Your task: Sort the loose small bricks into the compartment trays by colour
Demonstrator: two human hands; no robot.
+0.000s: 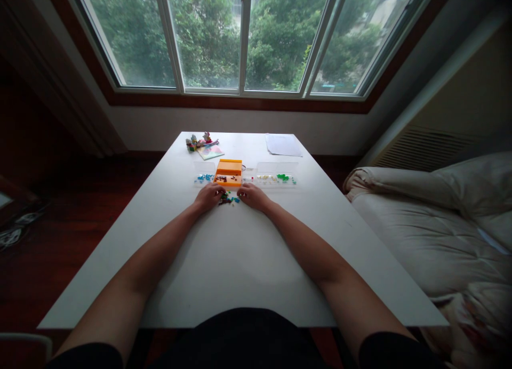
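A small pile of mixed toy bricks (229,199), green, blue, brown and pale, lies on the white table between my two hands. My left hand (208,196) rests at the pile's left edge, fingers curled together; anything in them is too small to make out. On the other side, my right hand (254,194) has its fingers bent inward beside the pile, and what they may pinch is hidden. Just beyond stands an open orange box (229,165) with brown pieces (222,178) in it.
Left of the box, a clear tray holds blue pieces (206,177); a clear tray (276,183) on the right holds pale yellow and green ones. Farther back are colourful toy figures (193,142), a printed booklet (210,152) and white papers (283,145). A sofa (420,225) stands right of the table.
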